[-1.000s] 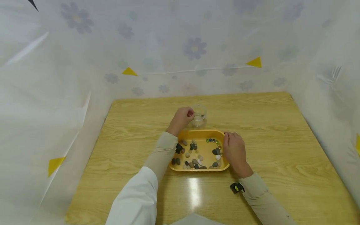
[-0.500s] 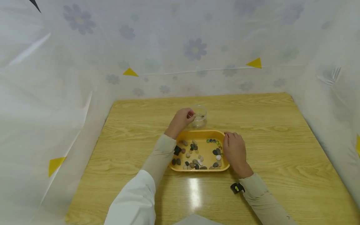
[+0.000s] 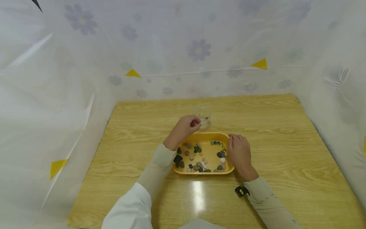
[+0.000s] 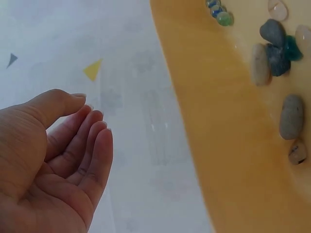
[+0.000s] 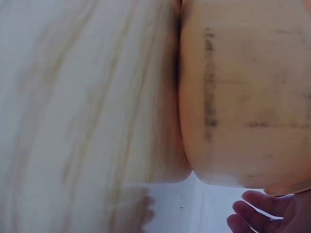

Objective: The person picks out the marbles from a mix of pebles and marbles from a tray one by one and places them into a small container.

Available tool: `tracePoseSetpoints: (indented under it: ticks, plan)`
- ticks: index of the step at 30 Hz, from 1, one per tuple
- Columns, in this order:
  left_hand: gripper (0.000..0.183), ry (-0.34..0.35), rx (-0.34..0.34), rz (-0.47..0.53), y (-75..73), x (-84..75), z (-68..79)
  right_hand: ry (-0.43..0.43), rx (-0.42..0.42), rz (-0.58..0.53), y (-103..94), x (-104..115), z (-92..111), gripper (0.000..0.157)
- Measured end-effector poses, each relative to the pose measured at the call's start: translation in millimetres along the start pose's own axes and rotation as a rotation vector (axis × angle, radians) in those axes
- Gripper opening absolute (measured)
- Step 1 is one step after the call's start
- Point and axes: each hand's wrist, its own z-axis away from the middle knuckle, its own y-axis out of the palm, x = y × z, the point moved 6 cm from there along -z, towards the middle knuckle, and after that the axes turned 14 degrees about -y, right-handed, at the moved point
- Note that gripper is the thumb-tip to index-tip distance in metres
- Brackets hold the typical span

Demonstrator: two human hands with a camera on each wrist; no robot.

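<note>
My left hand [image 3: 186, 127] hovers beside the near left side of a clear round cup [image 3: 203, 118], just above the far rim of the yellow tray [image 3: 206, 133]. In the left wrist view the left hand's thumb tip [image 4: 77, 98] comes close to loosely curled fingers, with nothing visible between them. Small dark bits sit inside the cup. My right hand [image 3: 239, 156] holds the tray's right rim near the far corner. The right wrist view shows its curved fingers [image 5: 257, 208] outside the tray wall [image 5: 248, 97]; its thumb is hidden there.
Several pebbles [image 3: 200, 168] and glass marbles [image 3: 218, 143] lie in the tray, the marbles curving along its far right corner. A wooden table [image 3: 274, 133] carries everything. Pale plastic sheeting with yellow tape triangles [image 3: 259, 64] surrounds the back and sides.
My left hand has drawn slightly back toward the tray and away from the cup, uncovering more of the cup and the tray's left stones. The right hand stays on the rim.
</note>
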Motion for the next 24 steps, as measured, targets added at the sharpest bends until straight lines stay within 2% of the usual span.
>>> tracePoseSetpoints:
  ticks: [14, 19, 24]
  plan:
    - [0.018, 0.043, 0.055, 0.093, 10.4, -9.1, 35.2, 0.033, 0.011, -0.058, -2.8, -4.1, 1.3, 0.033]
    - [0.016, 0.067, 0.088, 0.102, 24.4, -14.4, 42.7, 0.025, 0.002, -0.056, -4.4, -5.7, 2.3, 0.034]
    - [0.014, 0.044, 0.112, 0.100, 43.5, -15.2, 48.4, 0.036, 0.008, -0.063, -2.9, -5.3, 4.0, 0.035]
